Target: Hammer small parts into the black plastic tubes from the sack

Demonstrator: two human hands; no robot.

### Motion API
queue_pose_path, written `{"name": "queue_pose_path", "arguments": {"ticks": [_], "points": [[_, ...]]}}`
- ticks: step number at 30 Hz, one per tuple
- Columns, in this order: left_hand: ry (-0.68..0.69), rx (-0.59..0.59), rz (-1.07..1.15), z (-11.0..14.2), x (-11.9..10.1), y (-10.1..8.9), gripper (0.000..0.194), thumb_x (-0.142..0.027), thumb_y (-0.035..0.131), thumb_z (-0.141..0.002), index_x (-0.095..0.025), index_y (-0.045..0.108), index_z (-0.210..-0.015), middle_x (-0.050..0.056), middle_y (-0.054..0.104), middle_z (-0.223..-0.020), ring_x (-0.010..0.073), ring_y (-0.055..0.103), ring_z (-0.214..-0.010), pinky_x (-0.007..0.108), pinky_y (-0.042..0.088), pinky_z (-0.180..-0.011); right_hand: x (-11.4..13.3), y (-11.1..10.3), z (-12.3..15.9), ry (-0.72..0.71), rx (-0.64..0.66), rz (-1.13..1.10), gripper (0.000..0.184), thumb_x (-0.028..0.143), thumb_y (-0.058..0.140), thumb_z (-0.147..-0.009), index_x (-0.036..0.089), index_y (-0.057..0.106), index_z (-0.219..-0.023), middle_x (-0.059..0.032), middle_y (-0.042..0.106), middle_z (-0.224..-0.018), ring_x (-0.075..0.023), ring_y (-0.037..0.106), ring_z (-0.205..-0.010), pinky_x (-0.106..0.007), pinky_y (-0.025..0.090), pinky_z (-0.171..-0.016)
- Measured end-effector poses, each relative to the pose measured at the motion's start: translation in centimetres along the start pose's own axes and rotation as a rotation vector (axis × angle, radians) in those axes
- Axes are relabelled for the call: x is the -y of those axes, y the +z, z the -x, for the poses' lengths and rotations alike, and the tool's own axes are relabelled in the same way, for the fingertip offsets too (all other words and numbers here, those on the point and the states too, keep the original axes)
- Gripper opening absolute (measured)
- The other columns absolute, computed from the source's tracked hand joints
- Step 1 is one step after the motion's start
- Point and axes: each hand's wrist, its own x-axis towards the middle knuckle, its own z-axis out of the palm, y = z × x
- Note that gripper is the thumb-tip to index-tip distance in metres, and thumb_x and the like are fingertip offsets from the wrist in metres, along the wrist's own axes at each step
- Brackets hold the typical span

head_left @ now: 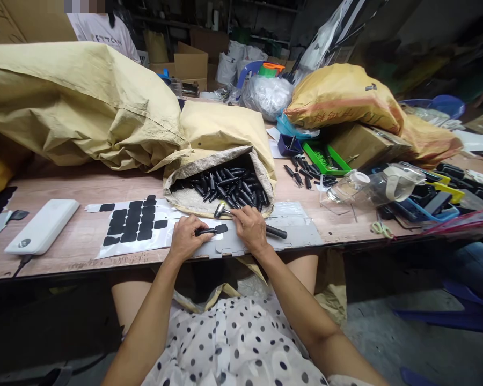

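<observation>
My left hand (187, 235) is closed on a slim black pen-shaped piece (205, 231), laid low over the grey board (257, 241). Touching or just beside that piece's tip is a small black rounded pad (221, 228). In my right hand (249, 228) is a small hammer (220, 209), its metal head with a yellow end to the left and its dark handle (276, 231) sticking out to the right. Behind both hands an open sack (219, 155) lies on its side, full of black pieces (229, 185) of similar shape. White sheets with rows of black pads (132, 224) lie left of my left hand.
A white power bank (42, 226) with a cable lies at the left. To the right are a green tray (326, 159), a clear plastic jug (394, 182), scissors (382, 230) and a blue basket (430, 209). Large sacks (84, 107) line the back; a person (102, 32) is behind them.
</observation>
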Motion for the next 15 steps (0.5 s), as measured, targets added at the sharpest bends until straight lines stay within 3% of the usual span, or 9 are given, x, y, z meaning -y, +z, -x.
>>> {"name": "queue_pose_path", "arguments": {"ticks": [9,12,15], "points": [[0.097,0.025,-0.013,1.3,-0.3,-0.6,0.015,-0.039,0.069,-0.081,-0.027,0.076,-0.083,0.005,0.070,-0.088,0.0266,0.060,-0.094,0.042,0.048,-0.089,0.3,0.6,0.3,-0.002,0.030,0.026,0.025,0.020,0.057,-0.096,0.027,0.075,-0.111,-0.0063,0.065,-0.092,-0.0226,0.053,-0.089,-0.033,0.040,-0.077],[0.249,0.104,0.006,3.5,-1.2,-0.3,0.008,-0.032,0.073,-0.078,-0.026,0.076,-0.082,0.007,0.071,-0.119,0.0314,0.059,-0.117,0.050,0.046,-0.104,0.5,0.4,0.3,0.004,0.031,0.030,0.025,0.020,0.057,-0.095,0.027,0.074,-0.112,-0.0061,0.065,-0.092,-0.0226,0.052,-0.088,-0.033,0.039,-0.076],[0.365,0.176,-0.071,5.6,-1.8,0.4,0.007,-0.024,0.077,-0.072,-0.025,0.075,-0.079,0.007,0.056,-0.151,0.0371,0.047,-0.139,0.058,0.038,-0.116,0.5,0.4,0.3,0.008,0.033,0.030,0.025,0.020,0.057,-0.095,0.026,0.074,-0.112,-0.0063,0.065,-0.092,-0.0227,0.052,-0.088,-0.033,0.039,-0.076]]}}
